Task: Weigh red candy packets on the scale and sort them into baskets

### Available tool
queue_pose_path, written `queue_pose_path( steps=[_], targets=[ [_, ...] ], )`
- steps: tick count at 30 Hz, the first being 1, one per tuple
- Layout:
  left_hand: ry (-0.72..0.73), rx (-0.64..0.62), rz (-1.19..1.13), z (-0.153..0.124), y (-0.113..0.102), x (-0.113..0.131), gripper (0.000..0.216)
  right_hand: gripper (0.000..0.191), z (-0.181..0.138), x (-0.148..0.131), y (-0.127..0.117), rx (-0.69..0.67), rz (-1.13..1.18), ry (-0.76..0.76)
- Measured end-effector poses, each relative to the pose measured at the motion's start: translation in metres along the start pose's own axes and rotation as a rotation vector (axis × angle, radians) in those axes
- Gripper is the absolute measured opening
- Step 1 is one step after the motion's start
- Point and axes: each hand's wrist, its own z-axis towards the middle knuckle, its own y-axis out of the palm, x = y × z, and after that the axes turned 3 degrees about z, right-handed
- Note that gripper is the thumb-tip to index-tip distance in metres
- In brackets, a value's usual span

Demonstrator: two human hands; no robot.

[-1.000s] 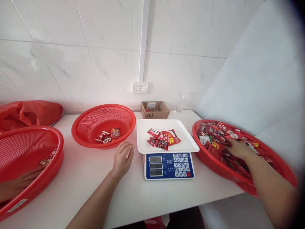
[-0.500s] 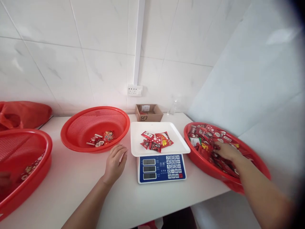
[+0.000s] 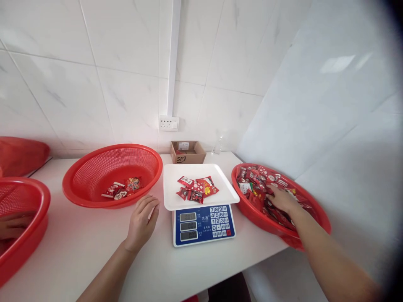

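Red snack packets [image 3: 256, 200] fill the red basket [image 3: 252, 214] at the right of the table, some with white or yellow print. The right hand [image 3: 283, 202] reaches into them from the near side, fingers bent down among the wrappers; its fingertips are hidden, so whether it grips a packet cannot be told.

Just left of this basket is a scale [image 3: 204, 226], its blue keypad and three displays facing the near side, the digits too faint to read surely. On its white pan [image 3: 223, 184] lies a small overlapping cluster of red packets [image 3: 197, 189].

The left hand [image 3: 143, 220] is left of the scale, fingers loosely curled and thumb apart, with nothing visible in its grasp. Just beyond it, a red mesh basket [image 3: 94, 172] holds a few packets [image 3: 121, 191] toward its near side.

At the near left edge, another person's hand [image 3: 14, 226] is inside a further red basket [image 3: 31, 253]; what it holds cannot be seen. A red bag [image 3: 22, 156] lies beyond. Behind the scale stands an open cardboard box [image 3: 188, 157], below a wall socket [image 3: 169, 123].
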Motion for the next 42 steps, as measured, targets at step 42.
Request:
queue_pose_path(
  steps=[42],
  targets=[
    [-0.081,-0.016,-0.034,-0.001,0.002,0.003,0.015,0.038,-0.158,-0.135,0.070,0.425,1.192,0.330]
  ],
)
